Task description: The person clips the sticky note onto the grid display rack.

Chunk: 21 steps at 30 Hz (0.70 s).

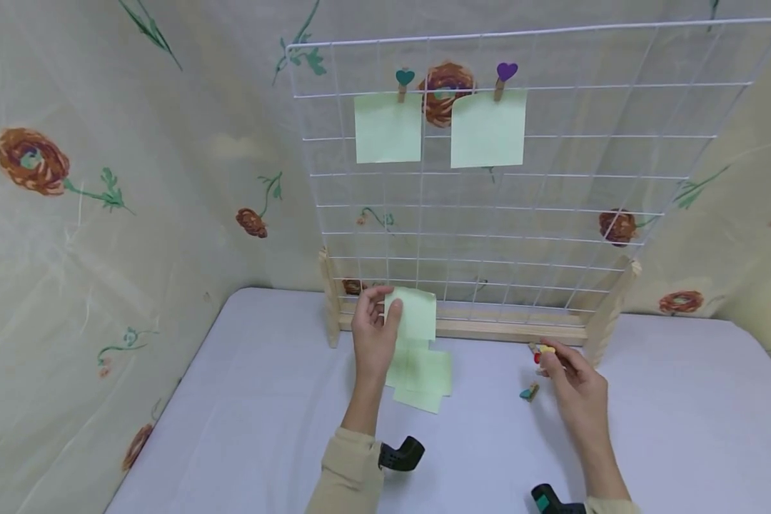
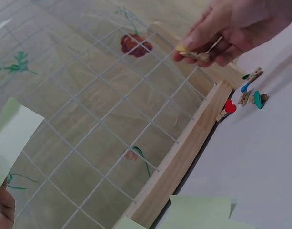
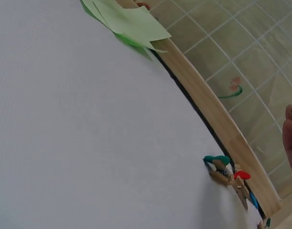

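My left hand [image 1: 373, 335] holds a pale green paper note [image 1: 416, 314] by its left edge, in front of the lower part of the white wire grid [image 1: 482, 233]. More green notes [image 1: 432, 373] lie overlapping on the table just below it. Over at the right, my right hand [image 1: 578, 392] pinches a small wooden clothespin [image 2: 196, 55] with a yellow top, as the left wrist view shows. Beneath that hand lie several mini clothespins, among them one with a red heart [image 2: 229, 106] and a teal one [image 1: 530, 392].
Two green notes hang high on the grid, one under a teal heart clothespin [image 1: 404, 78], the other under a purple heart clothespin [image 1: 506, 74]. A wooden base [image 1: 510, 330] holds the grid upright at the table's back. Flower-patterned cloth [image 1: 186, 143] hangs behind.
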{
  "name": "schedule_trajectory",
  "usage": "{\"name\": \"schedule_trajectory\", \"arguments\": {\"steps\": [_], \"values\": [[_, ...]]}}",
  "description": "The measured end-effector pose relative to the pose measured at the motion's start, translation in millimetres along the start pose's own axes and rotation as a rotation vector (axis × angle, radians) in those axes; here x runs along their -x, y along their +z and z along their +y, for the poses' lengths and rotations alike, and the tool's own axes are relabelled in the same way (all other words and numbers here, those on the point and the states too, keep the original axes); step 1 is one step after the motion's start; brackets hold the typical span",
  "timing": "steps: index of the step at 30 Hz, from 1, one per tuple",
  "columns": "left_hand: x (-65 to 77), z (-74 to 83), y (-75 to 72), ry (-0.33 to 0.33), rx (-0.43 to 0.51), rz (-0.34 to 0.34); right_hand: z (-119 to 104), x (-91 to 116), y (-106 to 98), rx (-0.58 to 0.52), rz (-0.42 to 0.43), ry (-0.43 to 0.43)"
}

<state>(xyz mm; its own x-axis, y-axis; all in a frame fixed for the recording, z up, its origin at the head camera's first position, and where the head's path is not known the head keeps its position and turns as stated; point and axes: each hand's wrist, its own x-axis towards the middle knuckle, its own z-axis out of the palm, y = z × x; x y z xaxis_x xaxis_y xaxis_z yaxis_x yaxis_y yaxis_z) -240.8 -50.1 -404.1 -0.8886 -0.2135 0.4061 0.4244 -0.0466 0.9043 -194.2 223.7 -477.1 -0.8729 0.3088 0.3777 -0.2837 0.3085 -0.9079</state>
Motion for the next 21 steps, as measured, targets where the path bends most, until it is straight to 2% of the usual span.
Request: {"name": "schedule_trajectory", "arguments": {"steps": [4,6,10,13,18,21], "values": [[-5.1,2.9,0.4,0.017,-0.006,0.001,6,-10,6,0.033,-0.075,-0.085],[-7.7,4.4,0.9,0.017,-0.008,0.010,3,-13,9,0.041,-0.103,-0.094],[-11.0,8.5,1.6,0.012,-0.017,0.054,-18,-16,14,0.007,-0.143,-0.089],[-12.7,9.0,1.9,0.013,-0.022,0.084,-27,-20,18,-0.003,-0.162,-0.119],[-21.2,-7.0,0.5,0.021,-0.028,0.091,-40,-25,26,0.077,-0.183,-0.149],[-27.0,-13.1,-0.1,0.032,-0.032,0.089,-47,-30,31,0.080,-0.199,-0.182]]}}
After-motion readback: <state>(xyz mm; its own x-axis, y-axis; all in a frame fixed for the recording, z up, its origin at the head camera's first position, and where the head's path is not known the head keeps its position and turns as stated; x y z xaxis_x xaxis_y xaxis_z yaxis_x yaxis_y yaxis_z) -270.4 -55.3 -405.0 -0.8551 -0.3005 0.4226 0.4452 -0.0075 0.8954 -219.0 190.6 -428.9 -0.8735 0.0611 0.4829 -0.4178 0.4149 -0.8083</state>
